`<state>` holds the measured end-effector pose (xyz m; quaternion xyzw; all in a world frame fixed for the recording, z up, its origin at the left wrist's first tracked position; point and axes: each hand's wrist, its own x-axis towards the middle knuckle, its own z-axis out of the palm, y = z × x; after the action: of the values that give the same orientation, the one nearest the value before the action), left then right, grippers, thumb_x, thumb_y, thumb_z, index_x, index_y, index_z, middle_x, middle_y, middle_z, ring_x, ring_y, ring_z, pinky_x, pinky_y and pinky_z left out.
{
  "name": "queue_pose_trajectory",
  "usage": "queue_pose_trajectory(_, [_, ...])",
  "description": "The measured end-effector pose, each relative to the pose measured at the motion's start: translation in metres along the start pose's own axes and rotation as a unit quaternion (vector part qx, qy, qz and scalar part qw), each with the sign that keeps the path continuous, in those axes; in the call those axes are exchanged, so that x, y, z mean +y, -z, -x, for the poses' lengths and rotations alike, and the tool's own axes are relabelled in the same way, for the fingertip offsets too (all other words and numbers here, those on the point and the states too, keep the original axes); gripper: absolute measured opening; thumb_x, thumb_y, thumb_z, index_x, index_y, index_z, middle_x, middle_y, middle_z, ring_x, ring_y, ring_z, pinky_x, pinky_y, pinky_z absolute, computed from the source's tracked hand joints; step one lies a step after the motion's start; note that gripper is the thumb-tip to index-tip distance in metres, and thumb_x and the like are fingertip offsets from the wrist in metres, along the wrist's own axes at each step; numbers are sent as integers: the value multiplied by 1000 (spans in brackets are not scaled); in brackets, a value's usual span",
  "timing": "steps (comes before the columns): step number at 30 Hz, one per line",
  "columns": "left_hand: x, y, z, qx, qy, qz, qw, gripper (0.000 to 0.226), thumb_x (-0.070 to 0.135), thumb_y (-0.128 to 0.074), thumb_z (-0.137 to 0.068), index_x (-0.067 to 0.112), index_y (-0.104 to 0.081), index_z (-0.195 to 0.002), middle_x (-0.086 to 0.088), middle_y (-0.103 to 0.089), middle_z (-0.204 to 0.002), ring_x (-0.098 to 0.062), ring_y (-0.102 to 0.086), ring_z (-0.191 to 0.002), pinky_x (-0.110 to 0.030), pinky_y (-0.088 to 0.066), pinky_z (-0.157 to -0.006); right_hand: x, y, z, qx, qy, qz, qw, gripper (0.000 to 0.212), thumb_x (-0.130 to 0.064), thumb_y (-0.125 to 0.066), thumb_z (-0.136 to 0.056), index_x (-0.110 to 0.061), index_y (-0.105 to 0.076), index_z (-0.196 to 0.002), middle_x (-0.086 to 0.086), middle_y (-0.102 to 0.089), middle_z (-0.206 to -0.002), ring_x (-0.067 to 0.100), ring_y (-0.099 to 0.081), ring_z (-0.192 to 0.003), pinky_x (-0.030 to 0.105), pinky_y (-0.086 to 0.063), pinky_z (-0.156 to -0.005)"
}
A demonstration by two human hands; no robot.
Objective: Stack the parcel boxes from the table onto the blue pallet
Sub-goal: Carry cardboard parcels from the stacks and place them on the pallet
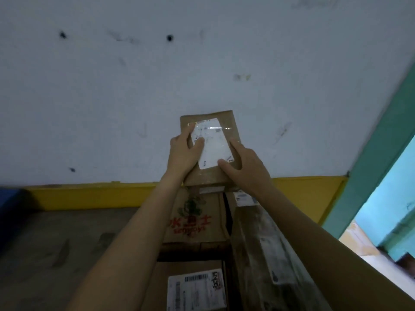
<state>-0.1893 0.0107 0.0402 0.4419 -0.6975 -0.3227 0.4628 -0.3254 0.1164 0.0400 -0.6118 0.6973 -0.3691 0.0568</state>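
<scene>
Two hands, left hand [184,153], right hand [244,162], gripping small parcel box [226,122] above stacked boxes [197,218]

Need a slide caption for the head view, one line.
Both hands, left hand and right hand, hold a small labelled parcel box above stacked boxes.

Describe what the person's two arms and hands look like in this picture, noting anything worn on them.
Both forearms are bare up to the frame edge: no sleeves show. The left hand and right hand wear no gloves, and no rings, watch or bands are visible. The dim light hides finer detail.
</scene>
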Motion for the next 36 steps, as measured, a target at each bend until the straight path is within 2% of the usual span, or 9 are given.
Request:
queue_pose_trajectory(7, [9, 108, 27, 55, -35, 20, 998, 51, 37, -51, -90, 29, -39, -139, -10, -44, -136, -19, -56, -110, -39, -51, -93, -107, -31, 34, 63, 30, -17, 997, 73, -48, -56, -86, -26, -21, -147, 7, -37, -143, 27, -39, -126, 40, -40, -100])
queue_pose_trajectory(11, [-10, 190, 60, 93, -52, 1, 994, 49, 37, -49, -92, 30, -36, -139, -9, -37, -136, -4, -49, -94, -4, -44, -64, -180, -69, 65, 83, 41, -8, 996, 72, -53, -52, -86, -30, -20, -146, 4, -32, -147, 26, -35, -130, 38, -37, -99])
queue_pose_trajectory(13, [-23, 235, 79, 92, -54, -7, 994, 49, 37, -48, -93, 30, -35, -140, -9, -36, -137, -9, -51, -98, -9, -44, -68, -216, -95, 85, 88, 43, -13, 995, 71, -55, -52, -86, -32, -20, -146, 4, -30, -148, 26, -33, -131, 39, -37, -100])
queue_pose_trajectory(15, [-36, 281, 98, 76, -58, -14, 995, 50, 36, -48, -93, 28, -35, -140, -10, -41, -137, -16, -56, -107, -25, -53, -82, -251, -124, 106, 92, 44, -25, 994, 72, -56, -52, -85, -34, -19, -145, 3, -30, -148, 26, -33, -132, 40, -37, -99])
queue_pose_trajectory(18, [-59, 345, 119, 56, -47, -38, 997, 52, 35, -50, -92, 25, -36, -141, -13, -47, -134, -23, -58, -110, -43, -51, -93, -298, -171, 132, 93, 32, -38, 994, 73, -57, -51, -85, -35, -18, -146, 3, -30, -149, 25, -33, -132, 37, -38, -98])
queue_pose_trajectory(26, [-129, 444, 140, 38, 20, -114, 993, 57, 43, -51, -89, 29, -33, -141, -11, -44, -137, -24, -53, -116, -43, -47, -98, -370, -268, 149, 42, 20, -56, 997, 73, -56, -53, -85, -31, -22, -146, 4, -40, -140, 22, -43, -120, 28, -39, -88])
queue_pose_trajectory(31, [-166, 485, 130, 33, 66, -169, 983, 56, 38, -49, -92, 24, -32, -143, -9, -43, -141, -24, -46, -124, -30, -38, -99, -397, -318, 136, -35, 7, -81, 996, 70, -57, -49, -85, -34, -19, -144, 5, -37, -138, 23, -42, -117, 29, -35, -82])
queue_pose_trajectory(33, [-181, 502, 124, 16, 85, -204, 975, 55, 37, -49, -93, 22, -32, -143, -8, -39, -145, -25, -37, -132, -36, -34, -107, -408, -339, 131, -66, -3, -91, 994, 69, -57, -48, -86, -34, -17, -144, 6, -36, -137, 24, -41, -117, 30, -35, -82])
queue_pose_trajectory(36, [-199, 526, 109, -32, 116, -232, 965, 54, 38, -48, -93, 23, -32, -142, -9, -45, -140, -27, -48, -122, -42, -41, -102, -423, -367, 125, -95, -21, -111, 989, 67, -57, -46, -88, -34, -16, -143, 8, -33, -138, 25, -39, -118, 31, -35, -81])
